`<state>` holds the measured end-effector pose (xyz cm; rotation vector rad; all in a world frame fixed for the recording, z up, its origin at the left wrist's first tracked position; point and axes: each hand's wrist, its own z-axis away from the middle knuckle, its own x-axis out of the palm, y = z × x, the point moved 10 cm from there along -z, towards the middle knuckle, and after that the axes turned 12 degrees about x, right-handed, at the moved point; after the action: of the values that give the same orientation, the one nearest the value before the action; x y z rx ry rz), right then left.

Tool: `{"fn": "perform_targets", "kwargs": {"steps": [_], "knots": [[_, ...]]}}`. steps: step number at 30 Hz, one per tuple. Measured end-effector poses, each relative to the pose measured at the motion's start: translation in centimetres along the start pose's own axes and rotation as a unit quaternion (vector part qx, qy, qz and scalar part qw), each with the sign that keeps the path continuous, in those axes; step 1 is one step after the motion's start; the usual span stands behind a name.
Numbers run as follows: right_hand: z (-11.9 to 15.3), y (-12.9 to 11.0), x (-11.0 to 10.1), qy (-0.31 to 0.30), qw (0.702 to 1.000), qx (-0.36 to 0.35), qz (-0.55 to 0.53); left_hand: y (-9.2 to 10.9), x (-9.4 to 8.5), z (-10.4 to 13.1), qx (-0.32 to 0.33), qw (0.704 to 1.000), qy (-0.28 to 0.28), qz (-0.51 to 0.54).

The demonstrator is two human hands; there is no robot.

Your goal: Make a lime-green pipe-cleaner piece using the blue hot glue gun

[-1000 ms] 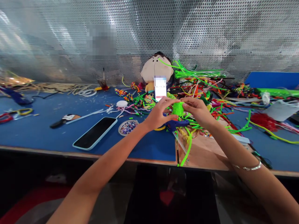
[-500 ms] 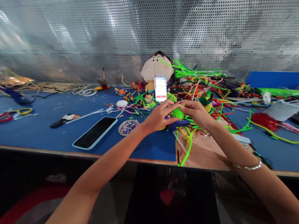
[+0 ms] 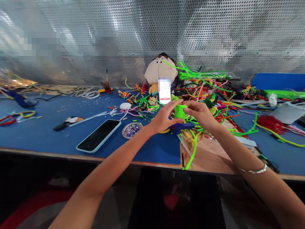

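Observation:
Between my two hands, just above the table, is a small bright green fuzzy piece (image 3: 180, 112), rounded like a short cylinder and looking like wound pipe cleaner. My left hand (image 3: 164, 117) grips it from the left, thumb below and fingers above. From the right, my right hand (image 3: 198, 112) pinches its upper edge with thumb and fingertips. Directly beneath lies a blue glue gun (image 3: 182, 127) with a clear glue stick trailing toward the table's front edge. A loose green pipe cleaner (image 3: 193, 152) curves down beside that stick.
A lit phone (image 3: 164, 92) leans on a plush doll (image 3: 159, 71) behind my hands. Left are a dark-screened phone (image 3: 98, 136), a round dish of beads (image 3: 132, 130) and a black-handled tool (image 3: 68, 123). Tangled pipe cleaners (image 3: 202, 92) cover the back right. A perforated metal panel (image 3: 133, 38) stands behind.
The green piece has turned a little in my fingers and shows more of its side. My right fingers have shifted slightly on it. The view has moved slightly.

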<state>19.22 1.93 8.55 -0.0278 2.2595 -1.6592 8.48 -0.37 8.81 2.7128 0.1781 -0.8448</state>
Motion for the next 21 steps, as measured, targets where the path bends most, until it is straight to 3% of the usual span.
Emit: {"fn": "perform_targets", "kwargs": {"steps": [2, 5, 8, 11, 15, 18, 21], "knots": [[-0.2, 0.2, -0.2, 0.012, 1.0, -0.002, 0.017, -0.5, 0.2, 0.1, -0.017, 1.0, -0.001, 0.01], [-0.4, 0.9, -0.6, 0.019, 1.0, 0.004, -0.02, -1.4, -0.5, 0.3, -0.054, 0.997, 0.043, 0.023], [-0.2, 0.8, 0.0, -0.012, 0.999, -0.004, -0.037, -2.3, -1.0, 0.7, -0.089, 0.989, 0.087, 0.074], [0.3, 0.0, 1.1, -0.033, 0.998, -0.042, 0.028, -2.6, -0.7, 0.8, -0.104, 0.982, 0.094, 0.128], [1.1, -1.1, 1.0, 0.033, 0.98, -0.107, 0.164, -2.7, 0.0, 0.8, -0.105, 0.974, 0.084, 0.184], [1.6, -1.9, 1.0, 0.067, 0.956, -0.163, 0.234, -2.3, -0.5, 0.5, -0.073, 0.978, 0.1, 0.166], [1.9, -2.2, 1.5, 0.058, 0.94, -0.196, 0.274, -1.9, -0.8, 0.3, -0.053, 0.989, 0.079, 0.11]]}}
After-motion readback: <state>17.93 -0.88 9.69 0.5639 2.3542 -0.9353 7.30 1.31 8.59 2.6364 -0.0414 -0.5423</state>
